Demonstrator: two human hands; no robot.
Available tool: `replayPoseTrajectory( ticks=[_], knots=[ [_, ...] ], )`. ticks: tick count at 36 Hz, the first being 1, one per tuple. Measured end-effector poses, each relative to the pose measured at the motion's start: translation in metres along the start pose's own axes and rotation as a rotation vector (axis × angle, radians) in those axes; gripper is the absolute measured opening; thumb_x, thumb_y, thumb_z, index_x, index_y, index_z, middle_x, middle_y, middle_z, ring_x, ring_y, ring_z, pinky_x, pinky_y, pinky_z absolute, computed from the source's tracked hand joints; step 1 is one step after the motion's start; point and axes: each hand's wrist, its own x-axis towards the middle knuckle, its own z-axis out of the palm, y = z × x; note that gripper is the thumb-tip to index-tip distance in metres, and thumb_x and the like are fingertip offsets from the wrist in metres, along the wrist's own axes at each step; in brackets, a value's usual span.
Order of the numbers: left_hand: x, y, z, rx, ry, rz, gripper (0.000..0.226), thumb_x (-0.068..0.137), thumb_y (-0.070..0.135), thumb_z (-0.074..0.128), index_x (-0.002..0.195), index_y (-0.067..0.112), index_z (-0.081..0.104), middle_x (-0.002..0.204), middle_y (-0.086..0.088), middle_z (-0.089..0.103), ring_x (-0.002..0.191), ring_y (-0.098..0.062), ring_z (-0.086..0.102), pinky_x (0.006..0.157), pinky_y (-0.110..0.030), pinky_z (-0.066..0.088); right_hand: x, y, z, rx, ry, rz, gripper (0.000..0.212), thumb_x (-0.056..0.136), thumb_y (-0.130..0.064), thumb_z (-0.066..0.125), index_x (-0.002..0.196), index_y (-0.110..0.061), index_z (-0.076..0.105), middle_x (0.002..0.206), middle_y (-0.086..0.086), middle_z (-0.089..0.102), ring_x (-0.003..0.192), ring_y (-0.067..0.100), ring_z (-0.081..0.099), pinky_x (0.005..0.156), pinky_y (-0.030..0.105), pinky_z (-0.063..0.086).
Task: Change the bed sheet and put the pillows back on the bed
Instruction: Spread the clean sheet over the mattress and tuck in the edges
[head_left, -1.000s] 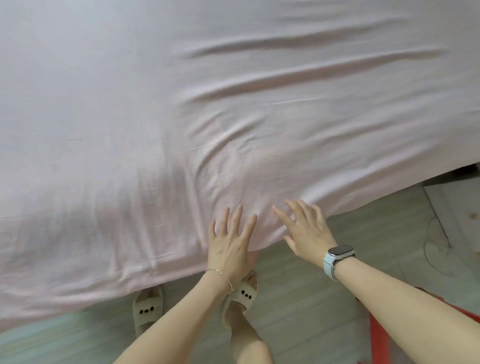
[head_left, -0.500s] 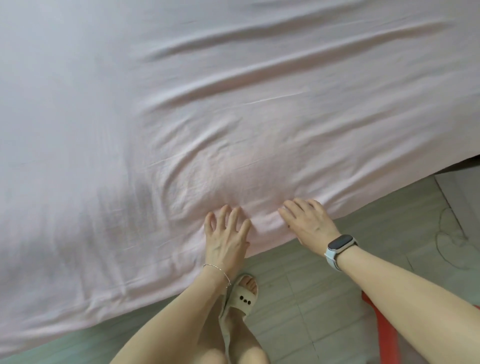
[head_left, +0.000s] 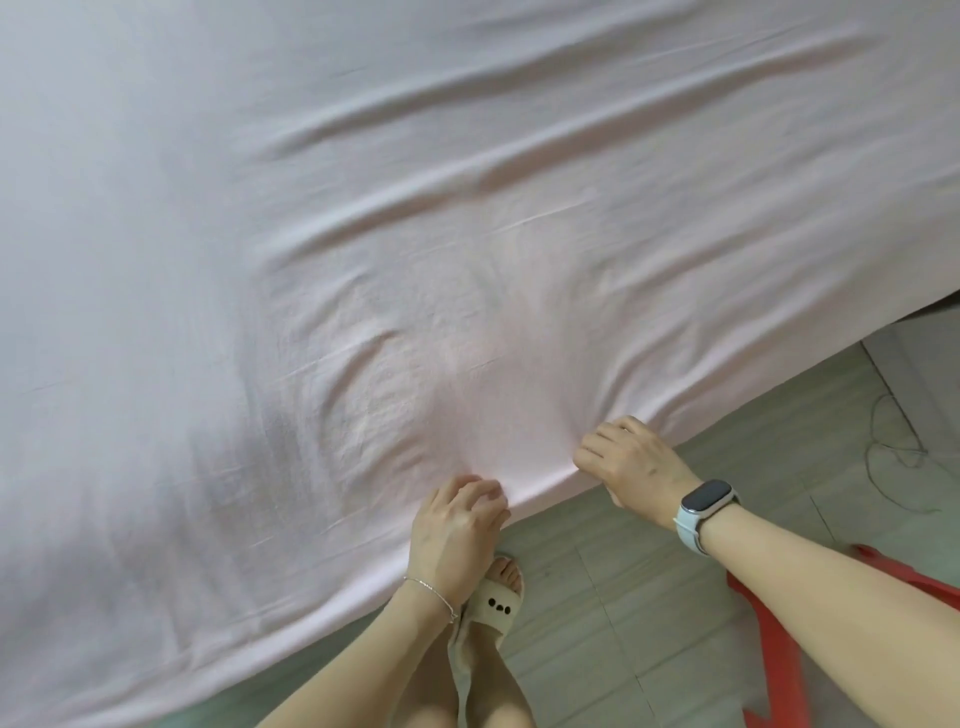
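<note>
A pale pink bed sheet (head_left: 415, 234) covers the whole bed and hangs over its near edge, with long creases running across it. My left hand (head_left: 454, 525) grips the sheet's hanging edge, fingers curled into the cloth. My right hand (head_left: 631, 465), with a watch on its wrist, grips the same edge a little to the right. The cloth bunches into folds around both hands. No pillows are in view.
Grey tiled floor (head_left: 649, 597) lies in front of the bed. My foot in a beige slipper (head_left: 493, 608) stands close to the bed edge. A red plastic object (head_left: 769, 639) sits at the lower right, and a thin cord (head_left: 893, 457) lies on the floor.
Both hands lay flat with spread fingers on the sheet's edge a second ago. Their fingers have since curled and taken hold of the cloth, and the sheet has bunched toward them.
</note>
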Motion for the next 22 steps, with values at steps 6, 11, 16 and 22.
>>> replayPoseTrajectory(
  ticks=[6, 11, 16, 22],
  knots=[
    [0.0, 0.011, 0.005, -0.06, -0.281, -0.023, 0.031, 0.039, 0.005, 0.089, 0.053, 0.023, 0.068, 0.067, 0.016, 0.064, 0.068, -0.009, 0.053, 0.044, -0.016, 0.043, -0.004, -0.008, 0.004, 0.058, -0.141, 0.058, 0.049, 0.013, 0.007, 0.066, 0.052, -0.02, 0.052, 0.047, -0.007, 0.044, 0.042, 0.016, 0.045, 0.051, 0.02, 0.036],
    [0.021, 0.007, 0.006, 0.146, -0.437, -0.049, 0.029, 0.039, 0.024, 0.087, 0.039, 0.025, 0.059, 0.051, 0.014, 0.051, 0.052, -0.009, 0.052, 0.037, -0.014, 0.014, 0.008, -0.015, -0.007, 0.171, -0.365, 0.15, 0.033, 0.072, 0.005, 0.056, 0.1, -0.013, 0.056, 0.091, 0.0, 0.049, 0.097, 0.02, 0.051, 0.078, 0.029, 0.026],
    [0.043, 0.015, 0.004, 0.15, -0.374, -0.044, 0.018, 0.064, 0.041, 0.062, 0.063, 0.024, 0.067, 0.076, 0.006, 0.06, 0.073, -0.02, 0.057, 0.057, -0.033, 0.042, -0.003, -0.007, -0.009, 0.208, -0.403, 0.247, 0.033, 0.078, 0.0, 0.057, 0.108, -0.013, 0.054, 0.105, 0.004, 0.053, 0.1, 0.025, 0.051, 0.086, 0.032, 0.04],
    [0.085, 0.035, 0.019, 0.247, -0.368, -0.014, 0.064, 0.058, 0.047, 0.076, 0.115, 0.027, 0.057, 0.126, -0.005, 0.055, 0.115, -0.031, 0.041, 0.083, -0.052, 0.045, -0.017, 0.046, -0.012, 0.034, -0.359, 0.287, 0.079, 0.066, -0.013, 0.073, 0.138, -0.023, 0.042, 0.141, 0.012, 0.042, 0.133, 0.032, 0.038, 0.101, 0.061, 0.033]
  ],
)
